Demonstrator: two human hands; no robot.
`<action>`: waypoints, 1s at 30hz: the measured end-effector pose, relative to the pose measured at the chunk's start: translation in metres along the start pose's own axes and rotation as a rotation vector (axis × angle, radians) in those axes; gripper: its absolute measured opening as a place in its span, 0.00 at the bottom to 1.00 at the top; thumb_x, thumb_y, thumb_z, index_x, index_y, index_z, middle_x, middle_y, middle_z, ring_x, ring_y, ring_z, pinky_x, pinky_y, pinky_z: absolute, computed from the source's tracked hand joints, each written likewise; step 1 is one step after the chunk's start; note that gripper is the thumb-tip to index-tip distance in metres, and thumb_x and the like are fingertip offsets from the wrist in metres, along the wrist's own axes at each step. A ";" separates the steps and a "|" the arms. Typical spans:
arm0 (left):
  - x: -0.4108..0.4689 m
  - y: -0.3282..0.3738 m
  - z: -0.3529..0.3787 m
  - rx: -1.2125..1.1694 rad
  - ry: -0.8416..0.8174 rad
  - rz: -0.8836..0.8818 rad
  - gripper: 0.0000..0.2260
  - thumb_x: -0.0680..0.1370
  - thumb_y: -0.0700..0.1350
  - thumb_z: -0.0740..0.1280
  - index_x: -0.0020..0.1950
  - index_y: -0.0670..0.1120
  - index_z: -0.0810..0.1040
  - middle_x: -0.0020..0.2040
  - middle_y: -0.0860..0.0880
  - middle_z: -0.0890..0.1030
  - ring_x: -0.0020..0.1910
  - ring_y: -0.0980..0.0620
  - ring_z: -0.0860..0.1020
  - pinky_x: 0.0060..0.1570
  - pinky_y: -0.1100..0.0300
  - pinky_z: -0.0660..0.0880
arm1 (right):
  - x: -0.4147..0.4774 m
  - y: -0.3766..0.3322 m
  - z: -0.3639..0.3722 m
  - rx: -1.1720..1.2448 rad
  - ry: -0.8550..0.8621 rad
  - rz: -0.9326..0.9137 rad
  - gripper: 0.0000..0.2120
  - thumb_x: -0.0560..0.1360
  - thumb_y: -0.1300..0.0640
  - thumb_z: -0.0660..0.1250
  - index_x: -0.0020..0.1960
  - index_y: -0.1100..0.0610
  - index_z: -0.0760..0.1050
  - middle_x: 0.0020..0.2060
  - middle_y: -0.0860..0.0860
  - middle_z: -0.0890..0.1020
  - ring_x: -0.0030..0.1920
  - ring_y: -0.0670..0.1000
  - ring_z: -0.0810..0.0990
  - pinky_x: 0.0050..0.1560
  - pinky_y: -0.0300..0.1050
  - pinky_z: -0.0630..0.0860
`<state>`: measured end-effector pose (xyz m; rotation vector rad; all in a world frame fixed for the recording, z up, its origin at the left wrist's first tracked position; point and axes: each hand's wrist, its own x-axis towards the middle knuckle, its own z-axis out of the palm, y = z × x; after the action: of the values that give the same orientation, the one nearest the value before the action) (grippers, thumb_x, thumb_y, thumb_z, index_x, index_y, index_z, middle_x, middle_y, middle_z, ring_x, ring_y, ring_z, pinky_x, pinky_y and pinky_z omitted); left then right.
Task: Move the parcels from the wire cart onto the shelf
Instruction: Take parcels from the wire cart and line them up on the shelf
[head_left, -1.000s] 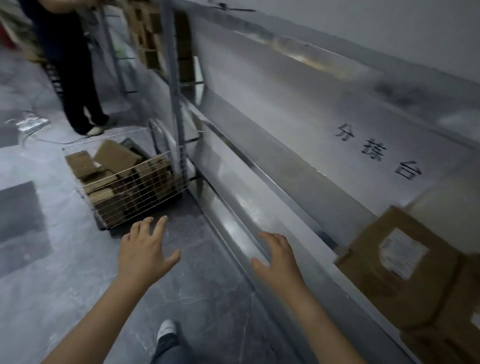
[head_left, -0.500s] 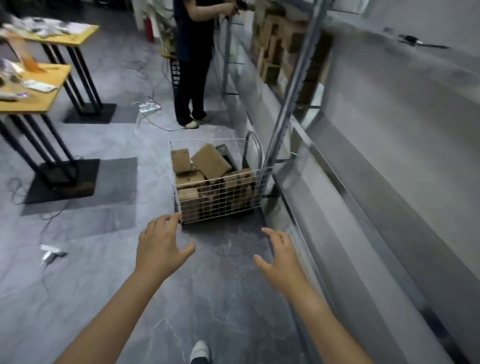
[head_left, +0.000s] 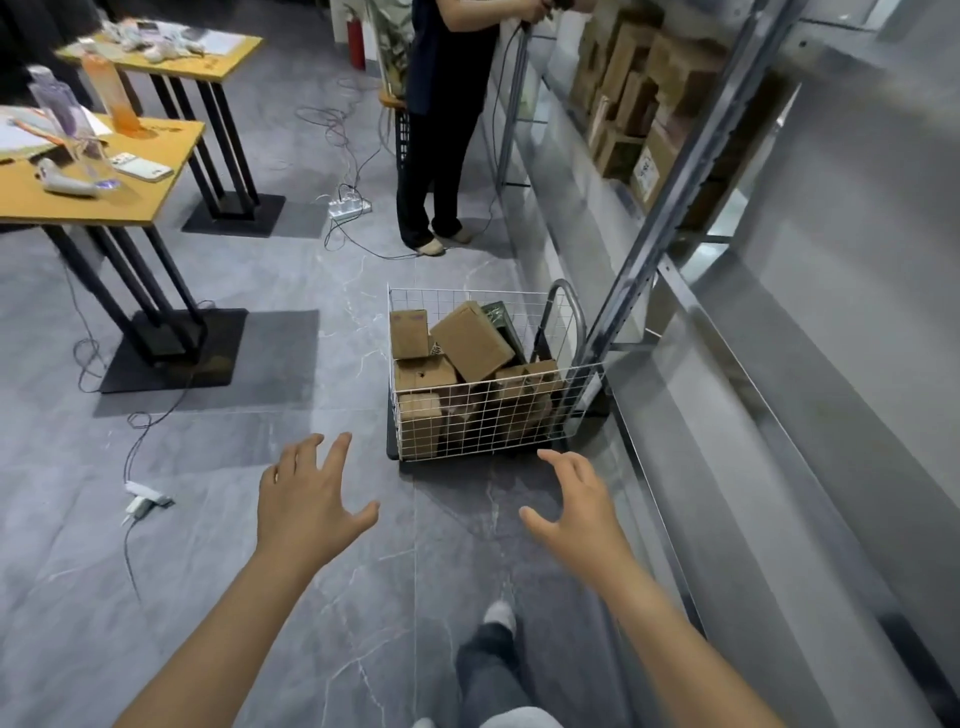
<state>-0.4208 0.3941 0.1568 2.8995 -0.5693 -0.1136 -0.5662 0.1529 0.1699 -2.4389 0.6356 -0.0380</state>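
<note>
Nearest the camera, the wearer's leg (head_left: 485, 670) in dark trousers and a pale shoe (head_left: 500, 616) are over the grey tiled floor (head_left: 208, 597). Both bare forearms reach forward. The left hand (head_left: 306, 499) is palm down with fingers and thumb spread wide; it holds nothing and touches nothing. The right hand (head_left: 576, 512) is likewise empty, its fingers fanned and slightly bent, the thumb out toward the left. Both hands hang above the floor, short of the wire cart and apart from it.

The wire cart (head_left: 488, 431) stands on the floor just ahead of the hands, with its right side close against the shelf. It has white mesh walls, a dark base and a grey loop handle (head_left: 566, 306) at its far right. The parcels (head_left: 470, 340) lie inside the cart: brown cardboard boxes piled loosely, the topmost one tilted. Their number cannot be told through the mesh.

The shelf (head_left: 753, 415), of grey metal, runs along the right of the view from near to far, with a slotted upright post (head_left: 670, 182) just beside the cart. Farther along it, brown cartons (head_left: 639, 104) are stacked on a raised level.

On the left, a white plug (head_left: 145, 499) with its cable lies on the floor. Beyond it stand two wooden-topped tables (head_left: 130, 202) on black legs. Past the cart, a second person (head_left: 447, 130) in dark clothing stands at the shelf, with a power strip (head_left: 350, 207) near the feet.
</note>
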 end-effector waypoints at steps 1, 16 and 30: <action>0.007 0.000 0.002 0.005 -0.007 -0.005 0.38 0.70 0.65 0.65 0.76 0.53 0.57 0.74 0.46 0.62 0.73 0.45 0.60 0.69 0.49 0.62 | 0.010 0.001 0.001 0.007 -0.005 0.003 0.31 0.73 0.49 0.69 0.72 0.47 0.61 0.68 0.46 0.64 0.67 0.49 0.65 0.68 0.50 0.67; 0.187 0.076 0.023 -0.018 -0.041 -0.059 0.38 0.71 0.64 0.66 0.76 0.52 0.57 0.74 0.46 0.61 0.73 0.45 0.60 0.68 0.49 0.61 | 0.219 0.047 -0.032 0.031 -0.113 0.015 0.32 0.73 0.50 0.70 0.73 0.47 0.61 0.69 0.49 0.64 0.68 0.51 0.65 0.69 0.50 0.66; 0.287 0.121 0.036 0.087 -0.068 -0.037 0.38 0.71 0.62 0.66 0.76 0.51 0.56 0.76 0.46 0.59 0.74 0.45 0.59 0.69 0.49 0.60 | 0.345 0.069 -0.056 0.008 -0.159 -0.041 0.34 0.72 0.49 0.70 0.74 0.52 0.60 0.69 0.52 0.65 0.69 0.52 0.66 0.68 0.47 0.67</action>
<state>-0.2041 0.1689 0.1335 3.0018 -0.5459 -0.1985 -0.3011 -0.0824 0.1345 -2.4180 0.5134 0.1352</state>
